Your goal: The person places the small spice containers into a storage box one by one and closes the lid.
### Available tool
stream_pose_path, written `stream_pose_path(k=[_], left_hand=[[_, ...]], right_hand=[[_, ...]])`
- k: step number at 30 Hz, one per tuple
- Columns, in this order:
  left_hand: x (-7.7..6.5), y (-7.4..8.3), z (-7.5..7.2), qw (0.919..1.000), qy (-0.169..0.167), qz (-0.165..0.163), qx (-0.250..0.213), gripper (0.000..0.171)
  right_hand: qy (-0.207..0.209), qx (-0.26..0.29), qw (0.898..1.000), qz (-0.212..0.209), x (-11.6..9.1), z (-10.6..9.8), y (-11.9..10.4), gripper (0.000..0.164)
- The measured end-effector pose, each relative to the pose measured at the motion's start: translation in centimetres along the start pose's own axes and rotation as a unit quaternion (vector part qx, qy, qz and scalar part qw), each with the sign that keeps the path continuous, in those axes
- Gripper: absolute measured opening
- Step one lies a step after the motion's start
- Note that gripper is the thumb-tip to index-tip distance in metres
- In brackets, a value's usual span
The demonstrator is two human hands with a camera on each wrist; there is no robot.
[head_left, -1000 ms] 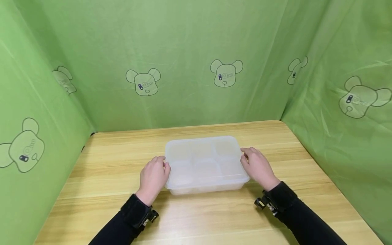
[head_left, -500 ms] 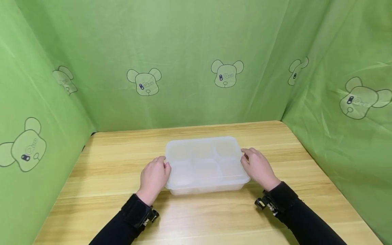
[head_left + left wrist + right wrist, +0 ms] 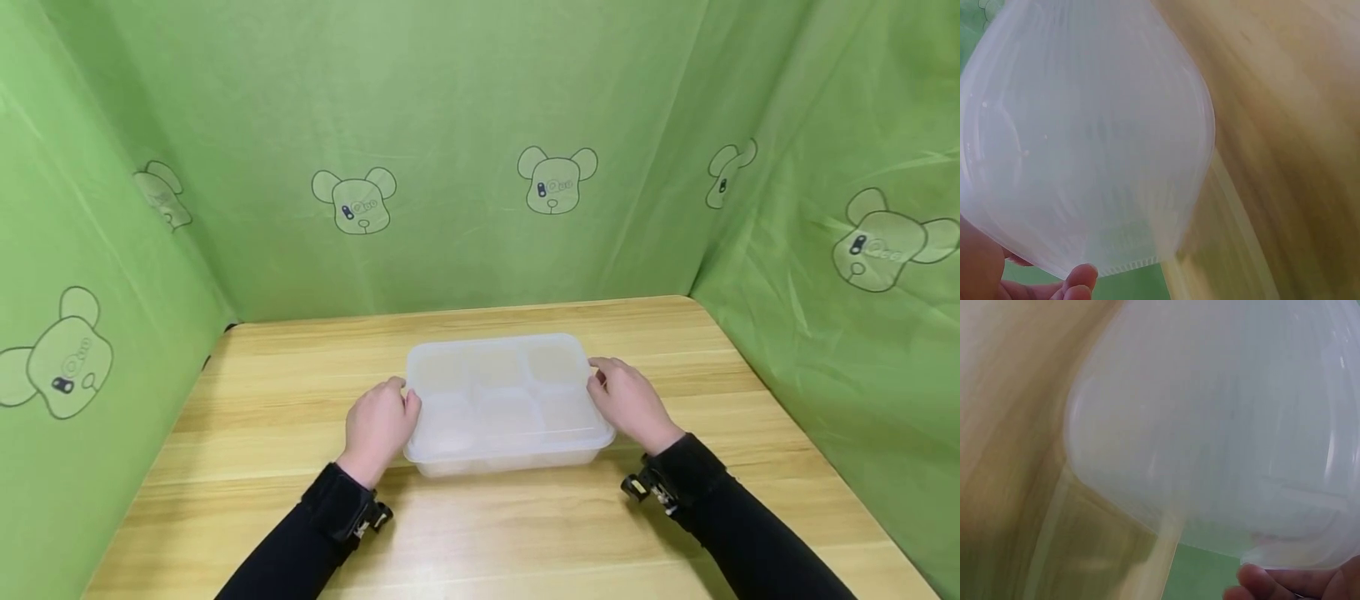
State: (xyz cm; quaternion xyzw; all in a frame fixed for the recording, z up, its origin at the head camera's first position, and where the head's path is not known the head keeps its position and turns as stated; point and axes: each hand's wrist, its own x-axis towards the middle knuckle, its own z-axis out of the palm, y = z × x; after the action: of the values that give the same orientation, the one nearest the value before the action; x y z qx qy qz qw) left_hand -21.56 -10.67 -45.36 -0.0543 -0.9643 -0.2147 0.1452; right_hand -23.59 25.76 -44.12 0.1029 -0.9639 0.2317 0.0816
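A translucent white plastic food container (image 3: 510, 400) with a lid lies on the table, its several compartments showing faintly through the top. At its left end my left hand (image 3: 378, 425) grips the rim, thumb on the lid edge. My right hand (image 3: 632, 404) holds the right end the same way, thumb toward the lid. In the left wrist view the container wall (image 3: 1091, 125) fills much of the picture, with fingertips (image 3: 1080, 276) at its rim. The right wrist view shows the container's other end (image 3: 1210, 419), fingers (image 3: 1260, 581) against the rim. What is inside cannot be made out.
The wood-grain table (image 3: 495, 533) reaches around the container. Green cloth walls (image 3: 465, 250) printed with bear heads stand behind it and on both sides. Each wrist wears a black band with a small camera (image 3: 648, 483).
Both hands have shifted very slightly at the rim, the left a little forward and the right a little inward. The container has stayed almost still.
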Motion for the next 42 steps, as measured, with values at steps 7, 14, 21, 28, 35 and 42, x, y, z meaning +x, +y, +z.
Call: stream_pose_path(k=[7, 14, 21, 28, 35, 42], left_hand=[[1.0, 0.0, 0.0, 0.9995, -0.026, -0.018, -0.003, 0.039], [1.9, 0.4, 0.0, 0.9974, -0.044, -0.058, 0.002, 0.034], [2.2, 0.7, 0.1, 0.9949, -0.055, -0.084, 0.006, 0.035], [2.8, 1.4, 0.3, 0.9912, -0.077, -0.103, 0.031, 0.048], [2.8, 1.5, 0.8, 0.9831, -0.125, -0.130, 0.035, 0.060], [3.2, 1.6, 1.1, 0.9821, -0.129, -0.130, 0.044, 0.061]], right_hand=[[-0.014, -0.002, 1.000, 0.026, 0.7, 0.1, -0.4, 0.044], [-0.034, 0.002, 0.998, 0.059, 1.5, 0.3, -0.7, 0.048], [-0.045, 0.008, 0.995, 0.093, 2.0, 0.7, -0.6, 0.050], [-0.067, 0.034, 0.990, 0.122, 2.8, 0.7, -0.4, 0.048], [-0.102, 0.039, 0.983, 0.148, 2.8, 1.1, -0.1, 0.041], [-0.112, 0.031, 0.983, 0.140, 3.0, 1.3, 0.1, 0.045]])
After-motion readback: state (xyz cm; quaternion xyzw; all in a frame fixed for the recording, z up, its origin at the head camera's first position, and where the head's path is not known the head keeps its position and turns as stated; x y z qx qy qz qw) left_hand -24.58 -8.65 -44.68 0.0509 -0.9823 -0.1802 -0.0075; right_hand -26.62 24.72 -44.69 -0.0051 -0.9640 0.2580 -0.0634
